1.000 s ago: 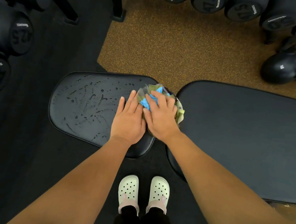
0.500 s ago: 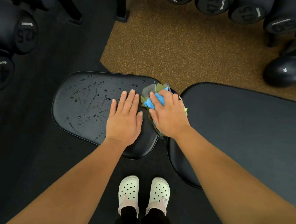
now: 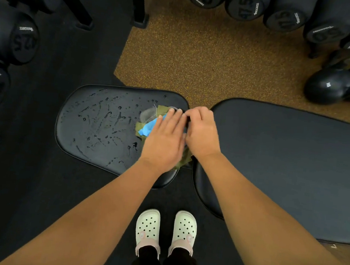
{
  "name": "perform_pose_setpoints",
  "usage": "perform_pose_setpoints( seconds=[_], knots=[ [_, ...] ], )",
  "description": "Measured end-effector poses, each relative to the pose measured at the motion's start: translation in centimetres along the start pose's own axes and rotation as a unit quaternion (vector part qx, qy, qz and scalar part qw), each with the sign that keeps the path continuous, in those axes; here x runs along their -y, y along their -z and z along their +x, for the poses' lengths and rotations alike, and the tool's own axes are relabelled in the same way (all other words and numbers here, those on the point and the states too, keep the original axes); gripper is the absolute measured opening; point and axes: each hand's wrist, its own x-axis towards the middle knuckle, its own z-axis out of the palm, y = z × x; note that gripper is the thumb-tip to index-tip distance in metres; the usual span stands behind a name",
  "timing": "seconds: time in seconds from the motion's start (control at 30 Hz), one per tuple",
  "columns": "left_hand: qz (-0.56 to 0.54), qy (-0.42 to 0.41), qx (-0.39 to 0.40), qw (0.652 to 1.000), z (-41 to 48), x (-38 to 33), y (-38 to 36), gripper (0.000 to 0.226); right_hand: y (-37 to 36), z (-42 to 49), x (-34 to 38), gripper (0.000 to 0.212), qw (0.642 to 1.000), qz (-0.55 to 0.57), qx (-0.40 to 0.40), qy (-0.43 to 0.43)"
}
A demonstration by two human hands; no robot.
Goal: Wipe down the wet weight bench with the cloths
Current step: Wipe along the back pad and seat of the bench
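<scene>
The black bench has a small seat pad (image 3: 98, 125) on the left, covered in water drops and streaks, and a long back pad (image 3: 284, 164) on the right that looks dry. A bundle of cloths (image 3: 149, 127), blue, olive and grey, lies on the seat pad's right end. My left hand (image 3: 164, 140) presses flat on top of the bundle with straight fingers. My right hand (image 3: 201, 132) sits just to its right over the gap between the pads. Its fingers are curled and seem to pinch the cloths' far right edge.
Black dumbbells (image 3: 18, 40) line the left side, and more dumbbells (image 3: 246, 6) run along the top on a rack with a leg (image 3: 138, 11). A kettlebell (image 3: 328, 87) lies at the right on the brown floor mat (image 3: 208, 60). My feet in pale clogs (image 3: 166, 230) stand below the bench.
My left hand moved from the bare seat pad onto the cloths. My right hand slid off the top of the bundle to its right edge and curled its fingers. The cloths shifted left.
</scene>
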Motion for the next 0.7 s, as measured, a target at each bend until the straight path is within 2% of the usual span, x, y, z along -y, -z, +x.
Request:
perform_pose_setpoints(
  seconds=[0.03,0.1,0.23,0.33,0.5,0.57,0.7],
  knots=[
    [0.039,-0.004,0.03,0.999,0.0,-0.5,-0.4,0.06,0.0,-0.2,-0.7,0.027,0.998,-0.061,0.003,0.0],
    [0.091,0.012,0.063,0.994,0.1,-0.6,-1.0,0.066,-0.1,-0.7,-1.6,0.036,0.991,-0.125,0.046,0.01],
    [0.108,0.018,0.087,0.99,2.2,0.8,-0.2,0.069,-0.6,-1.3,-2.1,0.054,0.98,-0.156,0.123,-0.002],
    [0.116,0.016,0.092,0.989,3.0,1.1,0.1,0.068,-0.4,-1.2,-1.8,0.058,0.977,-0.168,0.134,-0.009],
    [0.113,-0.037,0.097,0.988,-2.2,2.6,0.6,0.065,0.2,-1.1,-1.6,0.061,0.971,-0.175,0.161,-0.006],
    [0.12,-0.01,0.096,0.988,-1.9,3.7,0.9,0.066,0.1,-1.1,-1.3,0.062,0.974,-0.167,0.155,-0.013],
    [0.12,0.131,0.07,0.982,3.0,3.0,0.5,0.068,-0.1,-1.1,-0.9,0.064,0.975,-0.16,0.15,-0.027]
  ],
)
